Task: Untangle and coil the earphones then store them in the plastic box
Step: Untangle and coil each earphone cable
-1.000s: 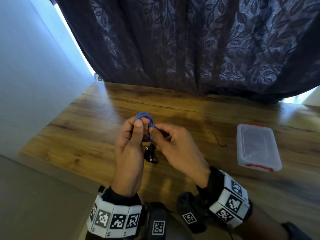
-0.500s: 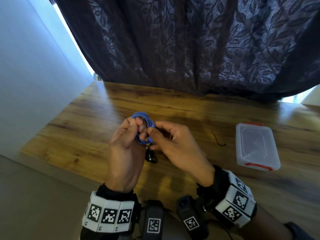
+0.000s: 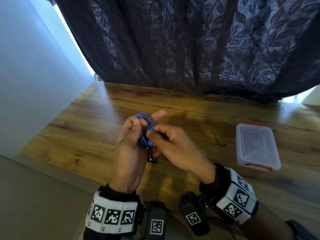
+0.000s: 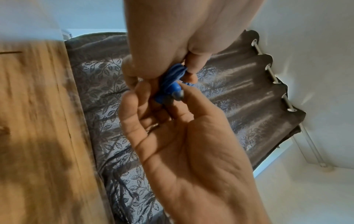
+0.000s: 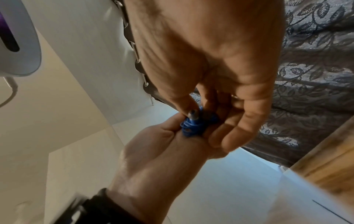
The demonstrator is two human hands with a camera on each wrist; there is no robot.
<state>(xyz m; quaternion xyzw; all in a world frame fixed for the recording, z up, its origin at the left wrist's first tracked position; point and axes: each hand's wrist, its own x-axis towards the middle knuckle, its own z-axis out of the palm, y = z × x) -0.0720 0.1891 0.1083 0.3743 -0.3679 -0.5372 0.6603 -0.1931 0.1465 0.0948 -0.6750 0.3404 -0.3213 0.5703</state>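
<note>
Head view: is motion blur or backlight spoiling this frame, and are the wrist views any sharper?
Head view: bright daylight leaks round the curtain; the hands' shadow falls on the table; the right hand and the plastic box are slightly smeared. Left wrist view: the table streaks, but the blue earphone coil stays readable. Right wrist view: the coil is shadowed between the hands.

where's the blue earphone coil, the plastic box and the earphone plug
blue earphone coil (image 3: pixel 144 130), head view, on the bundled loops between both hands
plastic box (image 3: pixel 256 144), head view, on its clear lid
earphone plug (image 4: pixel 177 94), left wrist view, on its grey metal tip
</note>
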